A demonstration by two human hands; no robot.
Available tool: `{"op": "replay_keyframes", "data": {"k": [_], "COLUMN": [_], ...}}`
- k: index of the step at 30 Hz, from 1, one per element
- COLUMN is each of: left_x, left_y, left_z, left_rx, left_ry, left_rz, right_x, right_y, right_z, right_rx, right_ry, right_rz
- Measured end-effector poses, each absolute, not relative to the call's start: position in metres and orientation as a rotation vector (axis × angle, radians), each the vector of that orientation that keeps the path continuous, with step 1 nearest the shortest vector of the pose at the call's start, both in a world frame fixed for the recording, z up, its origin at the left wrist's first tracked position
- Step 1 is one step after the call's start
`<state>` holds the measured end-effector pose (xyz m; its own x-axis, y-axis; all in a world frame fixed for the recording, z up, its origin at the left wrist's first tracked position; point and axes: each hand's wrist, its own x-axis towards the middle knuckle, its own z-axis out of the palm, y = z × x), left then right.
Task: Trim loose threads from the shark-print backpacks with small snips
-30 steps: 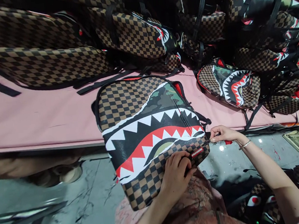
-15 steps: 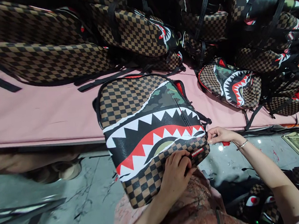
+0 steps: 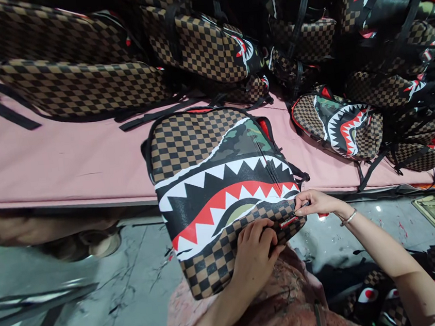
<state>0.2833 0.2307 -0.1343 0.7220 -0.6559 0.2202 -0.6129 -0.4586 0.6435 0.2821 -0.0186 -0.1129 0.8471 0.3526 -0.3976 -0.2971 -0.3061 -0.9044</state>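
Note:
A checkered backpack (image 3: pixel 195 139) with a toothed shark-mouth print lies in front of me, its upper part on the pink table and its lower end over my lap. My left hand (image 3: pixel 256 255) grips its lower edge, fingers on the front and thumb underneath. Beside those fingers is a small red label (image 3: pixel 288 222). At the lower right corner, just above the label, my right hand (image 3: pixel 317 203) is closed in a pinch. A small dark bit shows at its fingertips, too small to name.
Many similar checkered bags (image 3: pixel 85 88) are heaped along the back of the pink table (image 3: pixel 57 159). One small shark-print bag (image 3: pixel 348 128) lies to the right. More bags (image 3: pixel 374 291) sit low at the right. Another person's arm (image 3: pixel 45 228) shows at the left.
My right hand has moved slightly left, from the backpack's right edge onto its lower corner by the label. My left hand keeps its hold. The view has shifted a little.

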Motion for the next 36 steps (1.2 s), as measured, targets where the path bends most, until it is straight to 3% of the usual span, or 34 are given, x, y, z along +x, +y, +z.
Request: {"op": "replay_keyframes", "data": {"k": [36], "left_x": [0.285], "left_y": [0.232], "left_z": [-0.131], "left_rx": [2.174], "left_ry": [-0.904], "left_rz": [-0.172], "right_x": [0.276], "right_y": [-0.011], "right_z": [-0.109], "right_rx": [-1.845], "right_ry": [-0.038], "right_rz": [0.586]}}
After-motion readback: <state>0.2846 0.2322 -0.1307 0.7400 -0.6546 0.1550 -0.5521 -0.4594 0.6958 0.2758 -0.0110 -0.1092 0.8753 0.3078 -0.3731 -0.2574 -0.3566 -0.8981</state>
